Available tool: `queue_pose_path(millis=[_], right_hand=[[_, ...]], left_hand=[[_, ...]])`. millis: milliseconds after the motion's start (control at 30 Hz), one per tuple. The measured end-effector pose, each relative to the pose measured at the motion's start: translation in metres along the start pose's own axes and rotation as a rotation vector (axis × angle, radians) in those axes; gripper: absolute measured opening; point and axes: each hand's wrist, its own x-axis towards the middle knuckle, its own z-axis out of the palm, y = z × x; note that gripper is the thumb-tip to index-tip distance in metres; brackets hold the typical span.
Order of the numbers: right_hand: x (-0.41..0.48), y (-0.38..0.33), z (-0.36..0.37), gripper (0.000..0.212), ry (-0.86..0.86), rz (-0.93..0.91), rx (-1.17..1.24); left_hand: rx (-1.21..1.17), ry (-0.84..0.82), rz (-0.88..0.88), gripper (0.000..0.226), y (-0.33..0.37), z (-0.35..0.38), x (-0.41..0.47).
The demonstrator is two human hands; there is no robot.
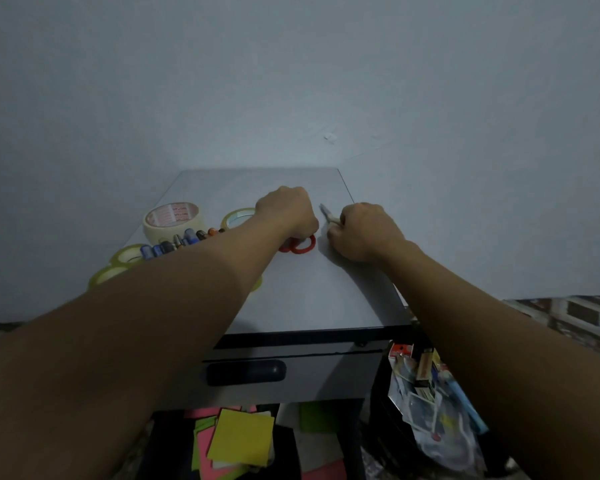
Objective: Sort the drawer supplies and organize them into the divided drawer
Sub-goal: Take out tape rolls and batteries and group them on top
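Desk [291,299] holdings:
- Your left hand [286,213] is curled round the scissors [298,244].
- Your right hand [364,232] grips a pen [326,213] just beside them.
- Tape [171,220] and markers [177,241] lie to the left.
- The drawer [326,375] below is closed.

Dim, bluish cast; soft focus throughout; wide-angle bowing at edges; faint shadows.

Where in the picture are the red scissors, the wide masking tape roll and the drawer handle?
red scissors [301,251]: head view, on the red handle loop.
wide masking tape roll [163,233]: head view, on its cream side wall.
drawer handle [246,372]: head view, on the middle of the dark grip.
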Motion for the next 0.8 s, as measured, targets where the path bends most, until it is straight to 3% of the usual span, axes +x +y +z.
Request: queue_pose_path(millis=[333, 533, 800], right_hand=[[-0.006, 0.004, 0.000, 0.033, -0.012, -0.018, 0.009], [-0.026, 0.004, -0.012, 0.037, 0.063, -0.014, 0.059], [-0.081, -0.016, -0.033, 0.022, 0.168, -0.051, 0.179]], left_hand=[[-0.063, 0.056, 0.023, 0.023, -0.006, -0.003, 0.001], [-0.185, 0.116, 0.031, 0.030, -0.024, -0.026, -0.018], [-0.378, 0.167, 0.062, 0.016, -0.056, -0.049, -0.093]])
